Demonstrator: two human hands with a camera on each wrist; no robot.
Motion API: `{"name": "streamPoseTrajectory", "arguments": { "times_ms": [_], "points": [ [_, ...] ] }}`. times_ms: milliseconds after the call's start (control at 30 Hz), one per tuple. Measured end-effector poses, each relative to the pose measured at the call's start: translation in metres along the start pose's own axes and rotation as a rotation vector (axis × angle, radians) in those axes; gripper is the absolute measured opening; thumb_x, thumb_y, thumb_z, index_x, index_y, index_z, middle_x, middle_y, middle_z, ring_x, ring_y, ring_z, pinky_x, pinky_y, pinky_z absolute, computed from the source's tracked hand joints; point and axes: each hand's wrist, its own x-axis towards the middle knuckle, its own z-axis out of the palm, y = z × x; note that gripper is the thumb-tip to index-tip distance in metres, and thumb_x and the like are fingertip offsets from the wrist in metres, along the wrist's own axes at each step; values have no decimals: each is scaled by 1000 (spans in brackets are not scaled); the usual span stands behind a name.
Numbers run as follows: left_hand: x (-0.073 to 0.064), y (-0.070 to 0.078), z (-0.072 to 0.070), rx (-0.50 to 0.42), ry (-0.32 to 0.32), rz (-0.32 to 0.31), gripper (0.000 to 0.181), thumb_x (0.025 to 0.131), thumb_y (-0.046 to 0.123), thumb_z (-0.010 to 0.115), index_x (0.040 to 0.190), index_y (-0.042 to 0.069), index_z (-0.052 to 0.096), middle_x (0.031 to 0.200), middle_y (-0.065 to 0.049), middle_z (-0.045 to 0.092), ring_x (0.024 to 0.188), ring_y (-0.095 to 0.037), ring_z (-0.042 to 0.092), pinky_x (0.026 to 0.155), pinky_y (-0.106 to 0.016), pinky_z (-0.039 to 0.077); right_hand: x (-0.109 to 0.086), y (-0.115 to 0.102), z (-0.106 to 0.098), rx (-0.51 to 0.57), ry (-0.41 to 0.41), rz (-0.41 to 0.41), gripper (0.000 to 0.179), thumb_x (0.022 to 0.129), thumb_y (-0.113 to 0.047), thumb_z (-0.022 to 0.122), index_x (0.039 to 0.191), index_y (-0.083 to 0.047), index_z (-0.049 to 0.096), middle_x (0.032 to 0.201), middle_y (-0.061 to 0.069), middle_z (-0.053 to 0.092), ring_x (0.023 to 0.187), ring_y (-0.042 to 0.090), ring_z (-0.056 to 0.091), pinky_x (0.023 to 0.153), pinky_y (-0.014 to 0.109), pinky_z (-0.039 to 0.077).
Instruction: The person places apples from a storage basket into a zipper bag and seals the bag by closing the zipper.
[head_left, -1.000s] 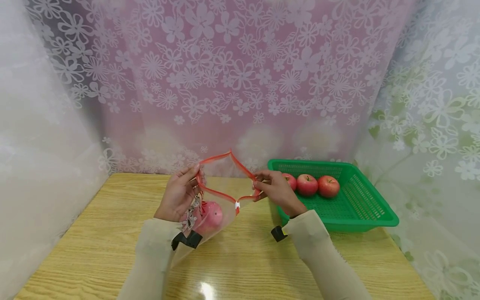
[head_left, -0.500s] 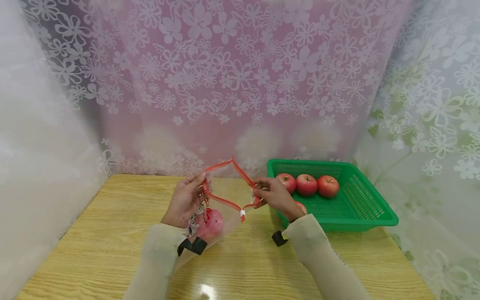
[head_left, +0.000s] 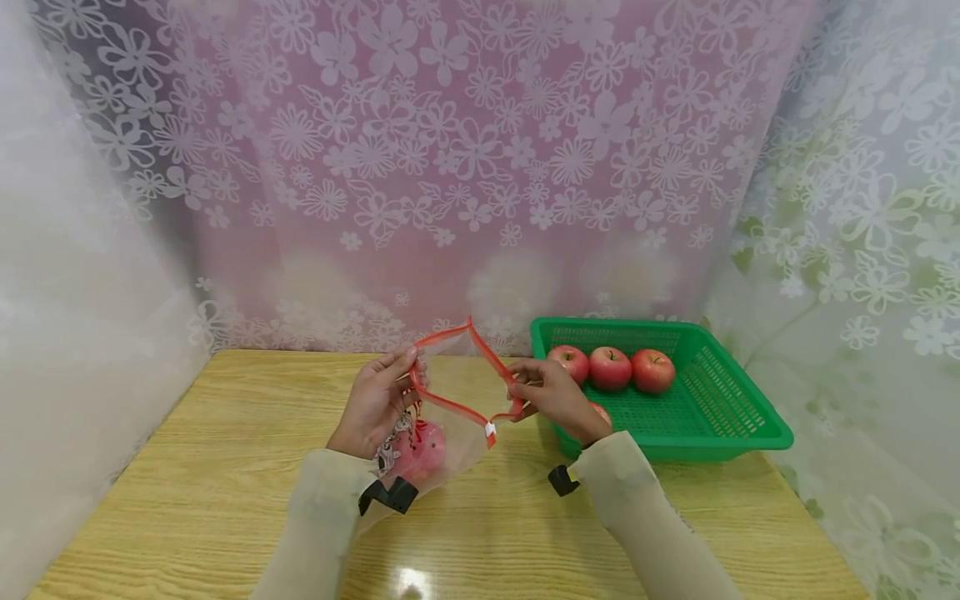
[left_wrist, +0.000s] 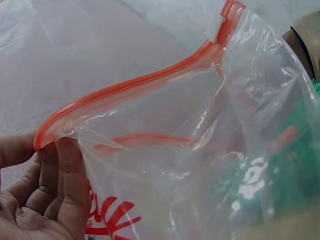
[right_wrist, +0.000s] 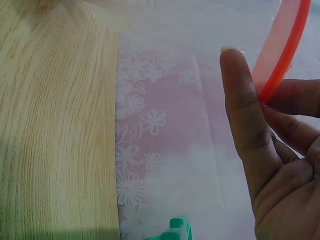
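In the head view, a person's left hand [head_left: 372,404] and right hand [head_left: 551,396] are at two opposite sides of a transparent bag [head_left: 461,442], and they spread its red rim [head_left: 450,404] into a wide mouth, with a white slider [head_left: 491,430] at the near corner. A round pink thing [head_left: 423,450], which looks like an apple, shows through the plastic low in the bag, near the left wrist; whether there is more than one, I cannot tell. To the right of the bag, a green basket [head_left: 697,450] stands on the wooden desk [head_left: 225,467]; three apples [head_left: 610,368] lie inside it in a row, and a fourth apple [head_left: 602,412] is partly hidden behind the right wrist. In the left wrist view, the left grip is clamped on the rim, with the thumb on one side and the fingers on the other, and some red print [left_wrist: 115,212] is visible on the plastic. In the right wrist view, the right grip is also clamped on the rim, the red strip being pinched between its digits, while the flowered cloth [right_wrist: 155,120] appears behind. I judge that the step in hand is to hold the mouth of the bag wide; the next move, in my opinion, calls for one hand to support the rim alone, so that the other becomes free for an apple from the basket, without the soft plastic folding inward
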Motion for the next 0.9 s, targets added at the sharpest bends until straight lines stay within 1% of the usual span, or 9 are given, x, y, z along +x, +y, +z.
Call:
{"name": "streamPoseTrajectory", "arguments": {
  "times_ms": [200, 333, 433, 533, 600, 700, 800, 900],
  "points": [
    [0, 0, 0, -11, 0, 6, 22, 101, 14, 51, 88, 11, 69, 74, -1, 65, 64, -10, 61, 61, -21, 55, -2, -1, -3, -8, -13, -4, 31, 96, -3, 57, 124, 9, 53, 83, 12, 62, 64, 18, 64, 68, 42, 59],
    [-1, 0, -1, -8, 17, 4, 20, 101, 14, 51, 91, 12, 69, 75, 0, 64, 65, -10, 62, 61, -20, 55, -4, 0, -7, 10, -21, -6, 33, 96, -9, 60, 125, 6, 55, 83, 16, 63, 66, 24, 66, 70, 43, 58],
    [-1, -1, -2, -9, 7, 7, 19, 101, 14, 52, 92, 12, 69, 74, 0, 65, 65, -10, 62, 61, -20, 55, -7, 2, -11, 30, -17, -20, 36, 96, -12, 60, 126, 9, 54, 87, 19, 63, 70, 27, 67, 73, 47, 58],
    [-1, -1, -2, -18, -19, 13, 20, 101, 15, 52, 89, 11, 69, 72, 0, 65, 64, -10, 62, 61, -21, 55, -10, 4, -18, 25, 10, -27, 36, 97, -12, 59, 126, 10, 54, 91, 16, 63, 76, 27, 66, 75, 50, 56],
    [-1, -1, -1, -22, -27, 17, 21, 101, 15, 52, 88, 11, 69, 72, 0, 64, 64, -10, 62, 61, -21, 55, -12, 4, -23, 8, 32, -33, 34, 97, -11, 58, 125, 9, 54, 93, 15, 63, 81, 29, 65, 76, 51, 56],
    [-1, -1, -1, -20, -8, 14, 20, 101, 15, 52, 90, 12, 69, 74, 0, 65, 64, -10, 62, 61, -21, 55, -17, 5, -33, -25, 73, -38, 31, 97, -11, 58, 123, 5, 56, 98, 15, 62, 89, 35, 62, 79, 50, 55],
    [-1, -1, -1, -11, 24, 10, 19, 100, 14, 52, 92, 13, 69, 75, 1, 65, 65, -10, 62, 61, -20, 55, -21, 8, -44, -54, 104, -35, 32, 97, -14, 59, 124, 3, 55, 109, 23, 59, 96, 42, 60, 85, 52, 53],
    [-1, -1, 0, -11, 35, 8, 18, 100, 14, 53, 92, 14, 69, 75, 1, 64, 65, -9, 62, 61, -20, 54, -24, 12, -54, -100, 147, -5, 35, 97, -18, 60, 126, 1, 55, 119, 26, 57, 101, 39, 61, 88, 49, 52]
  ]
}}
